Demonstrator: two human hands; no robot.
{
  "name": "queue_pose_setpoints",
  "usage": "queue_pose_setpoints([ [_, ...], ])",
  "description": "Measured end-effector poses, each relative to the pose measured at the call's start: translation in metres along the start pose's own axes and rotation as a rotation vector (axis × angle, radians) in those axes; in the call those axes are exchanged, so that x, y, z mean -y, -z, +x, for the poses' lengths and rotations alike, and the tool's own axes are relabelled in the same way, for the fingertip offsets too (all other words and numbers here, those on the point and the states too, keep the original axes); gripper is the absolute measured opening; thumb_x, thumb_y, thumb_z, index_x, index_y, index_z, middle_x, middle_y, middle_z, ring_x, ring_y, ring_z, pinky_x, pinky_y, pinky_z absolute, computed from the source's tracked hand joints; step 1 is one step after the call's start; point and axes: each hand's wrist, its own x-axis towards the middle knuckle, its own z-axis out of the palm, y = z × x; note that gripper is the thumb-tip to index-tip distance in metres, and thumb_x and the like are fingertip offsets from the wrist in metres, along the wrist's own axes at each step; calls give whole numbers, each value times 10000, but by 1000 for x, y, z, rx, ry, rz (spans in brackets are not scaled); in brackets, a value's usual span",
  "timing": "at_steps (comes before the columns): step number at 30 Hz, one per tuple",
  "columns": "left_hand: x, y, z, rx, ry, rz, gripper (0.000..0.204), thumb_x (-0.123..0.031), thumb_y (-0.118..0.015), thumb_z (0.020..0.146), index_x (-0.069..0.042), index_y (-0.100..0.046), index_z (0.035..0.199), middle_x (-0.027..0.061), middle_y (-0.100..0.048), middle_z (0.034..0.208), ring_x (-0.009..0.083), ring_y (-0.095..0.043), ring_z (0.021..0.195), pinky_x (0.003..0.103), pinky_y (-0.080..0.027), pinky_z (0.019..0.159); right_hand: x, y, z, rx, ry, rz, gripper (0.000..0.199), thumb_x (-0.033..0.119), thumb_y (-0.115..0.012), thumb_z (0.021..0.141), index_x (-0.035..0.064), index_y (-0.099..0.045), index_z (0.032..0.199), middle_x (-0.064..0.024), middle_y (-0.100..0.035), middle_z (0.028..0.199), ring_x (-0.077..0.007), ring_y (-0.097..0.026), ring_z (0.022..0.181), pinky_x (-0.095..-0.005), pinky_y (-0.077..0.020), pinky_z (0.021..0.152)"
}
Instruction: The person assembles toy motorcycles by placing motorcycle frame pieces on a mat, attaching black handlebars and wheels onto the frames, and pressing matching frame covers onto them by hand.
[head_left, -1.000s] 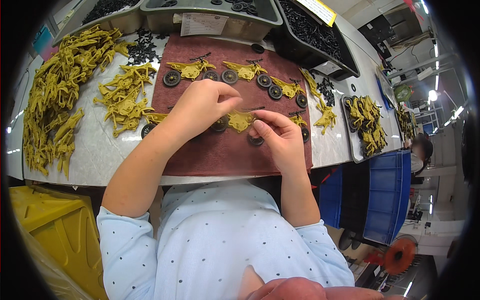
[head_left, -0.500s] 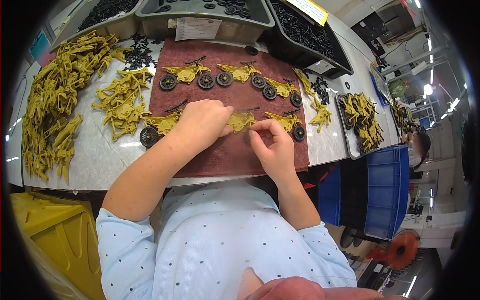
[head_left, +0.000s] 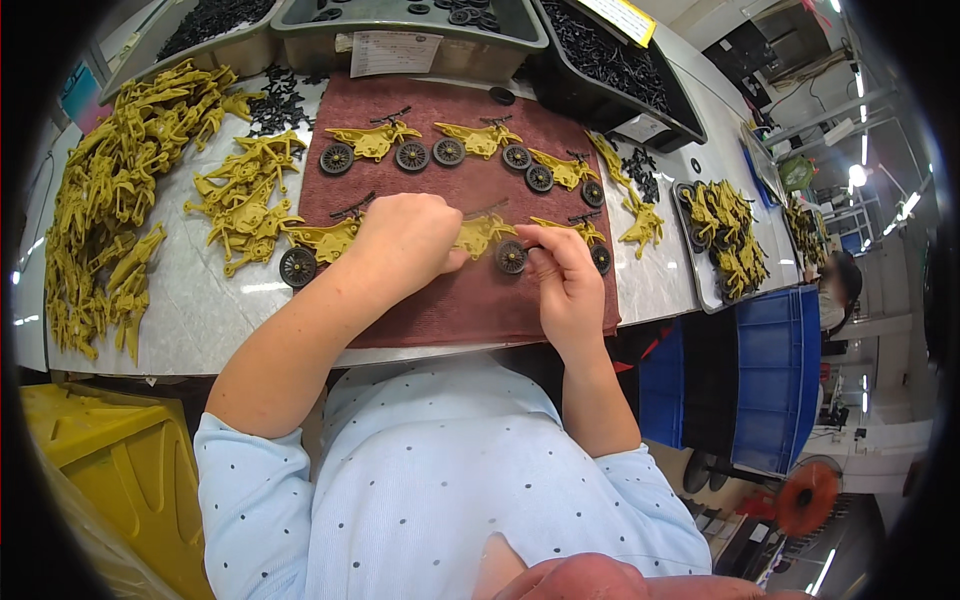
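So my left hand (head_left: pixel 405 235) has its grip closed over the yellow toy motorbike (head_left: pixel 480 233) on the maroon mat (head_left: pixel 450 300), and my right hand (head_left: pixel 560 275) is pinching its black wheel (head_left: pixel 512 257). I'd say pin the frame flat and push the wheel on square.

Matt yellow plastic toy motorcycle (head_left: pixel 482 234) lies on rough maroon cloth (head_left: pixel 470 300) over a glossy worktop (head_left: pixel 180 330).

Blue crate (head_left: pixel 775 375), yellow bin (head_left: pixel 110 470) (below the bench), 3 parts trays (head_left: pixel 420 35).
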Motion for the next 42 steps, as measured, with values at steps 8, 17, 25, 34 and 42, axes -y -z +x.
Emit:
queue_pose_setpoints([
  [8,-4,6,-1,-58,125,-6,295,-283,-741,714,-35,-679,862,108,-638,764,287,-643,768,403,-519,675,-4,23,6,-220,-72,478,126,28,-560,923,-1,-577,1044,-44,-632,940,-87,-581,807,-212,-470,735],
  [17,-17,-9,-3,-148,142,-16,271,-269,-754,705,-41,-638,793,110,-624,749,283,-641,757,395,-513,660,-14,9,-5,-77,-66,-29,312,22,-625,866,60,-585,1173,-82,-659,909,-134,-640,811,-276,-501,726],
  [25,-5,-11,-1,-83,154,-112,288,-268,-738,727,-22,-661,854,136,-634,778,314,-635,777,410,-503,675,-10,-23,-8,-43,89,-255,209,61,-665,839,38,-642,1046,-103,-641,857,-202,-654,750,-288,-521,663],
  [34,1,-15,3,-40,160,-137,336,-292,-726,748,-28,-695,953,140,-649,800,313,-642,794,413,-512,692,-9,-36,-5,-5,61,-262,101,44,-669,816,17,-633,906,-115,-631,822,-233,-641,720,-315,-517,632],
  [42,5,-15,4,-19,91,-150,309,-271,-723,752,-1,-692,899,154,-643,761,325,-642,766,418,-515,656,-14,-45,-7,10,214,-412,109,25,-661,771,22,-564,821,-124,-557,777,-306,-574,679,-383,-470,573],
])
